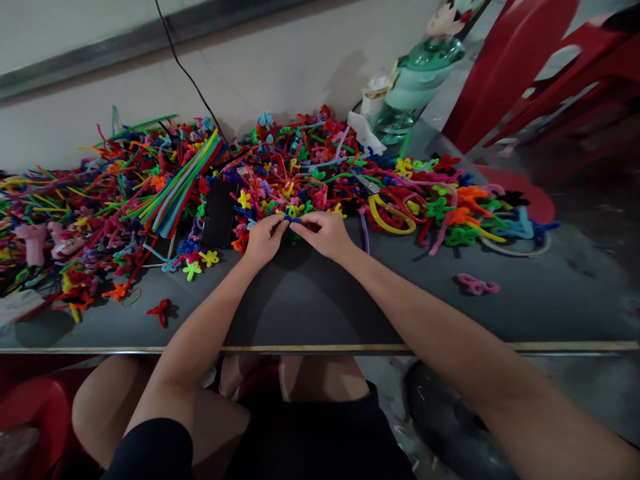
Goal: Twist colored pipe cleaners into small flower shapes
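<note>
A small dark blue pipe cleaner piece (pixel 293 219) is pinched between my two hands, just above the front of the colourful heap. My left hand (pixel 266 239) closes thumb and finger on its left end. On the other end, my right hand (pixel 324 233) does the same. How the piece is bent is mostly hidden by my fingers. Behind the hands spreads a big pile of pipe cleaners (pixel 280 170), many twisted into flower shapes. A black phone (pixel 220 213) lies left of my left hand. Yellow-handled scissors (pixel 385 213) rest on the pile to the right.
A bundle of straight pipe cleaners (pixel 187 183) leans on the heap. One pink twisted piece (pixel 477 285) and a red one (pixel 160 312) lie apart on the grey table (pixel 310 313). A green bottle (pixel 413 87) stands at the back right, near red chairs (pixel 510 73).
</note>
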Available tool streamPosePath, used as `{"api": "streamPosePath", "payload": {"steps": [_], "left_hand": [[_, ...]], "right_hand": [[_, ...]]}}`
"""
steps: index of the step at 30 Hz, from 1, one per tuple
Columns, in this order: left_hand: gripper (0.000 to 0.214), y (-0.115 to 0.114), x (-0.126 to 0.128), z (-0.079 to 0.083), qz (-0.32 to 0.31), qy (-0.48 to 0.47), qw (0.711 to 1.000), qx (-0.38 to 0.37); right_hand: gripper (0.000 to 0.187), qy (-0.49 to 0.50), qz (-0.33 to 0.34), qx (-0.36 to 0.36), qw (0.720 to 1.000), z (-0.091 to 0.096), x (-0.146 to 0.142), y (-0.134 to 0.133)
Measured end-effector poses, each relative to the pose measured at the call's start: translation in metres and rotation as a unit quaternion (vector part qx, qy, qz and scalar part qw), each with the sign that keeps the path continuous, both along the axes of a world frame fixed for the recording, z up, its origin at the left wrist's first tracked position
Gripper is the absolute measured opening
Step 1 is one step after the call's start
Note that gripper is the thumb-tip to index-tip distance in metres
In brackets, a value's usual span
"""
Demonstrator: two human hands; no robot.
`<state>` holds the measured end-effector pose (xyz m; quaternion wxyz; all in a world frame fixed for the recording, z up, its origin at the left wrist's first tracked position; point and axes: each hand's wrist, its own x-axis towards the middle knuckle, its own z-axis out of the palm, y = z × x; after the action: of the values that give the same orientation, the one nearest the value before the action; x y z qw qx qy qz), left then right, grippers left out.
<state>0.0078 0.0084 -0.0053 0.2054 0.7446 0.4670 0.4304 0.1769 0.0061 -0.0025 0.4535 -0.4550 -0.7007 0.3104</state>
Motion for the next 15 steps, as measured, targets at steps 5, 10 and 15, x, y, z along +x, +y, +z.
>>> {"api": "streamPosePath", "payload": {"steps": [5,10,15], "left_hand": [[0.02,0.0,-0.002,0.002,0.034,-0.062,0.996,-0.058],[0.031,-0.001,0.001,0.004,-0.013,-0.182,0.967,-0.178],[0.036,-0.006,0.007,0.008,-0.067,-0.279,0.927,-0.243]], "right_hand": [[0.038,0.089,0.063,-0.075,0.991,-0.002,0.0,0.001],[0.041,0.184,0.118,-0.151,0.964,-0.002,0.003,0.008],[0.042,0.239,0.164,-0.191,0.938,0.001,0.006,0.011]]}}
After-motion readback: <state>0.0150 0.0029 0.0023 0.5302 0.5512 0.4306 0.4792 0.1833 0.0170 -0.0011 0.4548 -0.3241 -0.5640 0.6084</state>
